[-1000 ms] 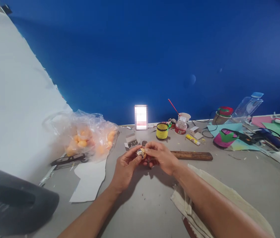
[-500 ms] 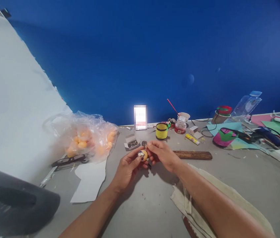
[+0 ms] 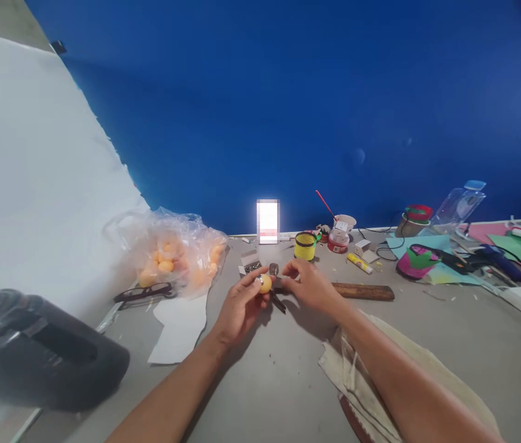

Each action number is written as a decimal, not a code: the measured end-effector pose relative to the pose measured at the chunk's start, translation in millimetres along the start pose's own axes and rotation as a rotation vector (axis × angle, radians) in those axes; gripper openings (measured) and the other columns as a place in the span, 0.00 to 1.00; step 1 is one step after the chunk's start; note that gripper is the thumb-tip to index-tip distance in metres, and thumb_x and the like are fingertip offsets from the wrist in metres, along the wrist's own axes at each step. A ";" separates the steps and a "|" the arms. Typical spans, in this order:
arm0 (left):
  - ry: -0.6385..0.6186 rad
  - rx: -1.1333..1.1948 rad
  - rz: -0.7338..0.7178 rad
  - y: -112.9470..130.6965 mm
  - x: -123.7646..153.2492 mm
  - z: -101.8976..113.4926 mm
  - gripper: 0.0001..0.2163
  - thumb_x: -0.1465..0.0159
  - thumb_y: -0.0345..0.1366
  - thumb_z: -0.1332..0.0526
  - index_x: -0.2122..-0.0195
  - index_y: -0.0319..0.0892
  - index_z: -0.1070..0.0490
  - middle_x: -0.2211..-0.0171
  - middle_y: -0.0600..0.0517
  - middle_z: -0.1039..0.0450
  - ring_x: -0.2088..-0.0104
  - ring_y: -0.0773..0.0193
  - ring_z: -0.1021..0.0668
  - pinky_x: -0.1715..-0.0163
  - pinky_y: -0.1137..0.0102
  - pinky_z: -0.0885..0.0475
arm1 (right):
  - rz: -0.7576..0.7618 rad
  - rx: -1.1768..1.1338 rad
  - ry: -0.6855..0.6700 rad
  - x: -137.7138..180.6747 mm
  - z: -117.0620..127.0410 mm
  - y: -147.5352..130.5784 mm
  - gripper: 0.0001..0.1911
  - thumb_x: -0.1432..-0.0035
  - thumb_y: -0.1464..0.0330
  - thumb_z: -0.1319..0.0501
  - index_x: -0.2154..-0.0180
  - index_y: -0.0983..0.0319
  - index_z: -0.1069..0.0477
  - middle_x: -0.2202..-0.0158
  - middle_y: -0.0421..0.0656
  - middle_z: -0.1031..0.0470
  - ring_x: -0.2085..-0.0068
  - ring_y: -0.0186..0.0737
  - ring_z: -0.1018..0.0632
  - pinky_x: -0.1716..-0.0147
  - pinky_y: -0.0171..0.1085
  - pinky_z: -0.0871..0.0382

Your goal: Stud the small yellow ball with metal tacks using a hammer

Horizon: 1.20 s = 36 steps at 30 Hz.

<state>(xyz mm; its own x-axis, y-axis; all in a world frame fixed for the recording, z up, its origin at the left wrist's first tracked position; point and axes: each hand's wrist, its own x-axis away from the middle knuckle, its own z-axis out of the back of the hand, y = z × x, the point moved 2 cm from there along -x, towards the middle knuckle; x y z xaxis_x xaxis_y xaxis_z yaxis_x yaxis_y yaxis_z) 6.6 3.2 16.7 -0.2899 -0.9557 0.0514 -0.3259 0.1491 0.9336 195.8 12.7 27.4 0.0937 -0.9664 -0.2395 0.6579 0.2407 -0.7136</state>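
Note:
My left hand (image 3: 241, 304) is closed around a small orange ball (image 3: 265, 283), which looks like a ping-pong ball. Shiny silver spots (image 3: 259, 280) show on the ball's left side, partly behind my fingers. Just right of it, my right hand (image 3: 309, 284) has its thumb and forefinger bent toward each other; anything between them is too small to make out. Beneath the hands lies a claw hammer, its dark metal head (image 3: 274, 269) between them and its wooden handle (image 3: 364, 291) reaching right. Behind my left fingers stands an open small box (image 3: 252, 266) of metal tacks or pins.
To the left are a plastic bag of orange balls (image 3: 165, 266), glasses (image 3: 143, 292), white paper (image 3: 178, 329) and a large dark bottle (image 3: 43, 351). A yellow cup (image 3: 305, 246), glue stick (image 3: 359, 263) and bright screen (image 3: 268, 221) stand behind. A cloth (image 3: 408, 363) lies under my right forearm.
My right hand has drawn back from the ball, opening a gap. The ball has turned in my left hand, showing more orange. The whole view has shifted slightly.

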 end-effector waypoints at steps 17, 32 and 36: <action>0.242 -0.390 -0.217 -9.1 -18.9 27.1 0.20 0.48 0.33 0.32 0.53 0.40 0.25 0.70 0.54 0.25 0.72 0.66 0.25 0.72 0.71 0.28 | -0.021 0.600 -0.037 0.8 -0.2 6.9 0.13 0.29 0.61 0.46 0.58 0.61 0.27 0.56 0.51 0.20 0.54 0.48 0.21 0.63 0.39 0.39; 0.172 -0.371 -0.139 -12.1 -16.6 23.8 0.18 0.48 0.35 0.31 0.55 0.39 0.23 0.73 0.55 0.26 0.77 0.69 0.30 0.76 0.73 0.36 | 0.264 0.653 0.255 23.6 3.9 -33.3 0.17 0.33 0.57 0.43 0.61 0.62 0.22 0.68 0.48 0.20 0.67 0.43 0.22 0.70 0.38 0.47; 0.208 -0.391 -0.119 -12.3 -15.7 23.0 0.18 0.49 0.34 0.31 0.56 0.39 0.24 0.73 0.55 0.26 0.78 0.69 0.30 0.76 0.73 0.36 | 0.242 0.652 0.219 22.7 8.1 -34.4 0.14 0.33 0.59 0.43 0.59 0.60 0.22 0.67 0.46 0.19 0.67 0.43 0.22 0.71 0.38 0.47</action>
<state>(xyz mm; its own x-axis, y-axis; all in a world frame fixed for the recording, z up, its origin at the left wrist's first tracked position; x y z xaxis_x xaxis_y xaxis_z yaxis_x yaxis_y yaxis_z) -5.5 22.2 -3.8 -0.0713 -0.9970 -0.0314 0.0296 -0.0336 0.9990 181.3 -18.2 51.9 0.1865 -0.8361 -0.5159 0.9556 0.2764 -0.1025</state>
